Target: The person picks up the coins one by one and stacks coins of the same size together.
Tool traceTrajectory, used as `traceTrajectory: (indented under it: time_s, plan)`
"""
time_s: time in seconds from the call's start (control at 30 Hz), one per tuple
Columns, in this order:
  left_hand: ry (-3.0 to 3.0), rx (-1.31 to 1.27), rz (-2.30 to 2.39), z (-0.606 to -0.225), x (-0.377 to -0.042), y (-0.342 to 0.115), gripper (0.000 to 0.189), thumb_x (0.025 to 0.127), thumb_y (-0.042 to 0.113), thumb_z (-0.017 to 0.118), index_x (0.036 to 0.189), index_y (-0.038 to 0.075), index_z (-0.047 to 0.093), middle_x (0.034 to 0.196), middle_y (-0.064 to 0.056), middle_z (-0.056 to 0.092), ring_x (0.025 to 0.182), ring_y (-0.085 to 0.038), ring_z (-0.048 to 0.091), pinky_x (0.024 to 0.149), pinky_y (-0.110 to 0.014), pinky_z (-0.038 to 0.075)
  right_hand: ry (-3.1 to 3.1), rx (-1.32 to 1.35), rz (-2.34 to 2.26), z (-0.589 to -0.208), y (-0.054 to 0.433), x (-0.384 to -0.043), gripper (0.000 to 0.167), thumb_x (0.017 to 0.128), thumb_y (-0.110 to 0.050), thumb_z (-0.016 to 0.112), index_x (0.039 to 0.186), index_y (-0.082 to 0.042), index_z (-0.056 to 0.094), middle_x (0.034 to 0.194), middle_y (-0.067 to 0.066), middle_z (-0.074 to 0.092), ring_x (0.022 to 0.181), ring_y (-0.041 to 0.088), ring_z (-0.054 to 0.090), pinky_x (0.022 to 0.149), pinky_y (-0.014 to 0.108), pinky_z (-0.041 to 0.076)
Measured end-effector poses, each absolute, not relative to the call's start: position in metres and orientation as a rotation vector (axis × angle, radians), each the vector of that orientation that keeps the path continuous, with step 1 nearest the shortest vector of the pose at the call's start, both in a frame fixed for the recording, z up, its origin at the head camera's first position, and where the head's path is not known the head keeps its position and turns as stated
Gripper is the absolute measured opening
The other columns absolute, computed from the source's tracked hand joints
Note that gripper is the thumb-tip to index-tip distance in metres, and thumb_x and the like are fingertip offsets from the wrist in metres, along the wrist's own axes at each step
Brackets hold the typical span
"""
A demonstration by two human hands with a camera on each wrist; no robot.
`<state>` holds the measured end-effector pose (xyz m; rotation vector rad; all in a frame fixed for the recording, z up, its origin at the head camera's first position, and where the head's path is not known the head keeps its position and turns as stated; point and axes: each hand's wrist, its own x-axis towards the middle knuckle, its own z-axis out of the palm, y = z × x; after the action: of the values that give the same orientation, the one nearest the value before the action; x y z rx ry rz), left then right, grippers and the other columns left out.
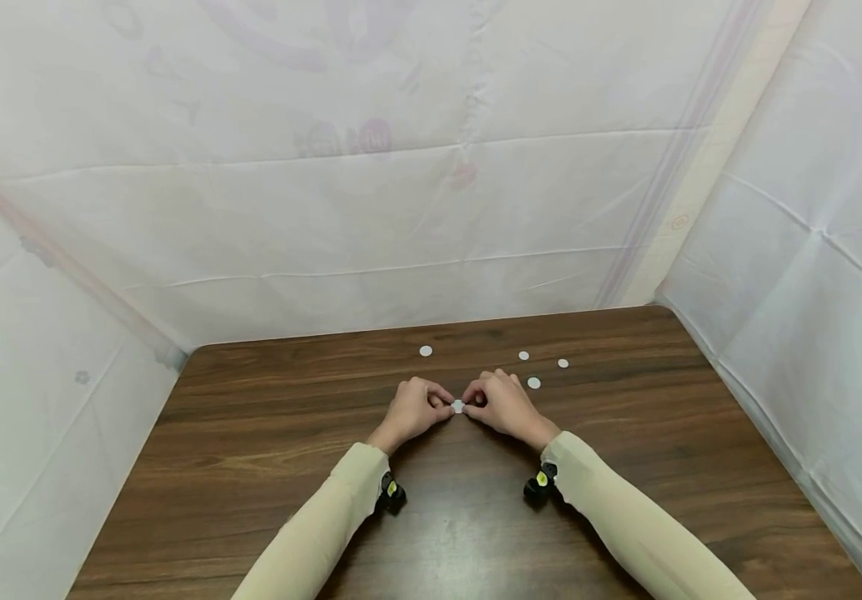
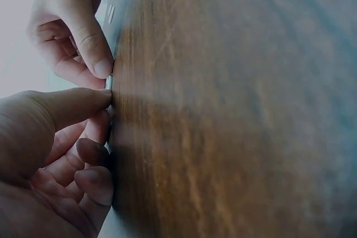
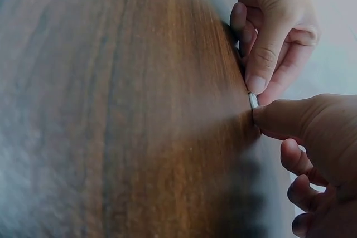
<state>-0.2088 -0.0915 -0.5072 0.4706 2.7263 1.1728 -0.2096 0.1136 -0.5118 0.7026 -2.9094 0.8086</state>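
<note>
A small white disc lies flat at the middle of the wooden table. From its left side my left hand pinches the rim between thumb and forefinger. My right hand pinches the opposite rim in the same way, so the two hands nearly meet. In the left wrist view the disc appears edge-on as a thin white strip between the thumbs. The right wrist view also shows the disc's edge low against the tabletop. Fingertips cover parts of its rim.
Beyond the hands lie more white discs: one disc at the back, another just past my right hand, and two smaller discs farther right. Pale cloth walls enclose the brown table at the back and sides.
</note>
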Motion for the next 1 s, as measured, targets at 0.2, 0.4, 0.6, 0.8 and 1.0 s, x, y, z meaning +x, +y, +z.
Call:
traceTrajectory:
  time_s: [0.2,0.4,0.6,0.8,1.0]
  plan:
    - [2.747,0.494,1.169,-0.509,-0.206,-0.095,0.006,0.09,0.017,0.08,0.095,0.014,0.082,0.071,0.009,0.071,0.063,-0.005,0.063,0.061,-0.028,0.052,-2.901,0.723,0.809,-0.512,0.111,-0.208,0.006,0.087,-0.025,0.084,0.087,-0.023,0.079,0.074,-0.01,0.052,0.074,0.012,0.042,0.07,0.034,0.031]
    - [2.773,0.511,1.162,-0.51,-0.202,-0.097,0.007,0.09,0.016,0.08,0.095,0.013,0.082,0.073,0.009,0.071,0.064,-0.004,0.063,0.061,-0.027,0.053,-2.887,0.739,0.817,-0.512,0.108,-0.205,0.006,0.088,-0.025,0.084,0.087,-0.023,0.079,0.074,-0.01,0.052,0.074,0.012,0.042,0.07,0.034,0.03]
    - [2.801,0.492,1.146,-0.509,-0.2,-0.099,0.005,0.089,0.018,0.081,0.093,0.016,0.083,0.071,0.012,0.071,0.069,-0.003,0.064,0.062,-0.027,0.053,-2.872,0.758,0.812,-0.512,0.107,-0.204,0.005,0.087,-0.025,0.084,0.087,-0.023,0.079,0.075,-0.01,0.054,0.074,0.012,0.043,0.07,0.034,0.031]
    - [2.801,0.494,1.147,-0.507,-0.198,-0.098,0.004,0.09,0.018,0.081,0.092,0.016,0.083,0.07,0.011,0.071,0.064,-0.003,0.062,0.059,-0.027,0.051,-2.88,0.759,0.798,-0.511,0.107,-0.203,0.005,0.088,-0.026,0.083,0.089,-0.023,0.079,0.076,-0.01,0.055,0.075,0.011,0.043,0.071,0.034,0.032]
    - [2.8,0.485,1.156,-0.508,-0.198,-0.098,0.005,0.089,0.02,0.081,0.091,0.016,0.083,0.07,0.011,0.071,0.063,-0.002,0.062,0.058,-0.026,0.051,-2.889,0.755,0.799,-0.511,0.107,-0.202,0.005,0.088,-0.026,0.083,0.089,-0.023,0.079,0.076,-0.009,0.056,0.075,0.012,0.043,0.071,0.034,0.032]
